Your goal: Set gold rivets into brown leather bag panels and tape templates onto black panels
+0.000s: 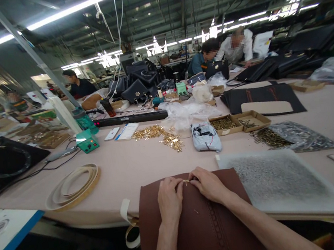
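Note:
A brown leather panel [185, 240] lies before me at the table's front edge, with rows of stitching or slits down its right half. Near its far edge sits a small gold metal fitting [186, 181]. From one side my left hand [170, 196] pinches the fitting between thumb and fingers. My right hand [207, 183] pinches at its other side, fingers bent. Its exact shape is partly hidden by my fingertips. Lower on the panel shows a small pale mark or slit [196, 211].
Beyond the panel lie gold metal pieces [149, 132], a plastic-wrapped packet [206, 137] and a cardboard box [224, 124] of small hardware. At right is a speckled white board [277, 179]; at left, coiled strips [75, 185] and a green box [87, 142]. Co-workers sit across the table.

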`<state>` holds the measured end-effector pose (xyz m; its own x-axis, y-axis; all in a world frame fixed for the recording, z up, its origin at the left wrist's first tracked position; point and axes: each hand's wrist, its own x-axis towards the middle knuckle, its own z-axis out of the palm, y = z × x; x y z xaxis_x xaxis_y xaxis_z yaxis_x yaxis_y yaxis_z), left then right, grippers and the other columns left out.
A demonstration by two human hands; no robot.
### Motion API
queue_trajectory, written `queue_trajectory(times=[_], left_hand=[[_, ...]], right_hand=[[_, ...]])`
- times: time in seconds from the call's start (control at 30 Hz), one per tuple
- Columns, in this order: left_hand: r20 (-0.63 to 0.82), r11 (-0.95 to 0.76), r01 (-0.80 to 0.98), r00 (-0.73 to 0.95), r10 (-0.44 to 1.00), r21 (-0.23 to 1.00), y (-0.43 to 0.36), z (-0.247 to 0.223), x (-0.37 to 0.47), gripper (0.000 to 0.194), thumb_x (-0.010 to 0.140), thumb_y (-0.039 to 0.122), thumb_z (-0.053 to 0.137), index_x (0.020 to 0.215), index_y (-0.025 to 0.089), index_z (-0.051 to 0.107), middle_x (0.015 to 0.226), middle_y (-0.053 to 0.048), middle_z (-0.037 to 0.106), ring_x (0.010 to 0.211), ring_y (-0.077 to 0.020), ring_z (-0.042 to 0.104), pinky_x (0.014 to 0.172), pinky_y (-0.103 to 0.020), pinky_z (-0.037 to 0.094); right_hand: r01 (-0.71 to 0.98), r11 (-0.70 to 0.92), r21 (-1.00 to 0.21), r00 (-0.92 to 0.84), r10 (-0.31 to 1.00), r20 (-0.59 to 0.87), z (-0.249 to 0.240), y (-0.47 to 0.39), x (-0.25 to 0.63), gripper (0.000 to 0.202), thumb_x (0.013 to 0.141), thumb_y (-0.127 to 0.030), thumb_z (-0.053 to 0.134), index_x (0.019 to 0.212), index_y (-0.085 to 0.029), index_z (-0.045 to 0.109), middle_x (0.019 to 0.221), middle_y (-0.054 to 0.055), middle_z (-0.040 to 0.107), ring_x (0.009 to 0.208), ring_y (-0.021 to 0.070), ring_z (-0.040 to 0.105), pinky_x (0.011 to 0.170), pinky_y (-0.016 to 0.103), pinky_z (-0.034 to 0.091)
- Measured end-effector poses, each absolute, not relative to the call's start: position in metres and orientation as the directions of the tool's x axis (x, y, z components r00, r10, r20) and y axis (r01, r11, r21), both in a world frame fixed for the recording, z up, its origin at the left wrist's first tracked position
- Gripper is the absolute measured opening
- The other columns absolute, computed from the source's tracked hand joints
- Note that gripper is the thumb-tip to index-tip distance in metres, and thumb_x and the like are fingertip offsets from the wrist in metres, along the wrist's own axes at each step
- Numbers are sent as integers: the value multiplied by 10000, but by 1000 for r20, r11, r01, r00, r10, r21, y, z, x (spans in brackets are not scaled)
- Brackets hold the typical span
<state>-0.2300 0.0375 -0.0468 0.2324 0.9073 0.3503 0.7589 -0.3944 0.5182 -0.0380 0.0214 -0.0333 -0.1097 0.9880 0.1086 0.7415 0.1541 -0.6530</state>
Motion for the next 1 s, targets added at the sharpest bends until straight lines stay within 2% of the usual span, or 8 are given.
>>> queue_trajectory(times=[0.3, 0.4, 0.47, 0.53, 0.67, 0.8, 0.93, 1.0], left_hand=[[371, -405, 741, 224, 901, 536, 36, -47, -231, 193, 1000, 344, 573, 1000, 279, 754, 1026, -59, 708, 991, -257, 607, 872, -393, 510], [369, -394, 734, 209, 906, 552, 35, -46, -231, 189, 1002, 298, 539, 1033, 271, 724, 1063, -62, 702, 1014, -257, 611, 896, -404, 504], [348, -360, 724, 175, 921, 589, 35, -47, -232, 197, 988, 229, 508, 1064, 253, 688, 1093, -65, 694, 1026, -249, 620, 909, -405, 501], [325, -307, 708, 115, 939, 636, 35, -48, -233, 215, 963, 180, 484, 1077, 235, 657, 1098, -72, 687, 1025, -244, 633, 912, -404, 502], [308, -222, 644, -22, 951, 732, 37, -47, -235, 228, 951, 223, 465, 1104, 225, 634, 1099, -86, 679, 1007, -245, 658, 911, -411, 519], [314, -189, 530, -154, 937, 827, 38, -46, -239, 294, 944, 348, 474, 1148, 208, 633, 1156, -107, 671, 1026, -257, 671, 952, -431, 535], [269, -120, 406, -335, 903, 906, 41, -40, -246, 432, 908, 482, 544, 1222, 197, 624, 1140, -102, 672, 1028, -263, 678, 965, -442, 545], [238, -99, 324, -423, 875, 941, 44, -32, -254, 498, 903, 534, 562, 1264, 195, 609, 1120, -92, 673, 976, -249, 696, 930, -430, 560]], right_hand=[[673, 161, -722, -102, 987, 125, -35, 21, -35, 99, 939, -200, 650, 1027, -217, 694, 1037, 41, 670, 936, 196, 633, 871, 311, 473], [633, 158, -758, -123, 987, 103, -37, 22, -28, 466, 825, -309, 821, 1241, -188, 648, 1155, 67, 644, 909, 191, 628, 870, 317, 501], [668, 191, -719, -158, 981, 114, -36, 25, -22, 742, 729, -414, 909, 1358, -177, 594, 1294, 112, 597, 1074, 242, 615, 975, 355, 488], [741, 221, -634, -200, 974, 105, -32, 30, -18, 830, 663, -515, 938, 1348, -180, 611, 1378, 141, 557, 1251, 315, 539, 1086, 422, 426], [847, 186, -498, -219, 976, -8, -17, 41, -18, 798, 572, -603, 953, 1174, -165, 668, 1271, 151, 614, 1178, 349, 568, 1018, 447, 451], [893, 113, -435, -179, 977, -113, -2, 47, -24, 843, 515, -579, 976, 1164, -158, 643, 1183, 162, 674, 1017, 342, 662, 856, 394, 496], [809, 83, -582, -211, 965, -155, 12, 32, -23, 814, 517, -513, 982, 1202, -207, 667, 1099, 104, 753, 978, 318, 699, 771, 329, 486], [705, 107, -701, -268, 955, -125, 23, 12, -19, 624, 587, -502, 947, 1101, -225, 727, 1013, 54, 775, 910, 274, 704, 717, 293, 464]])
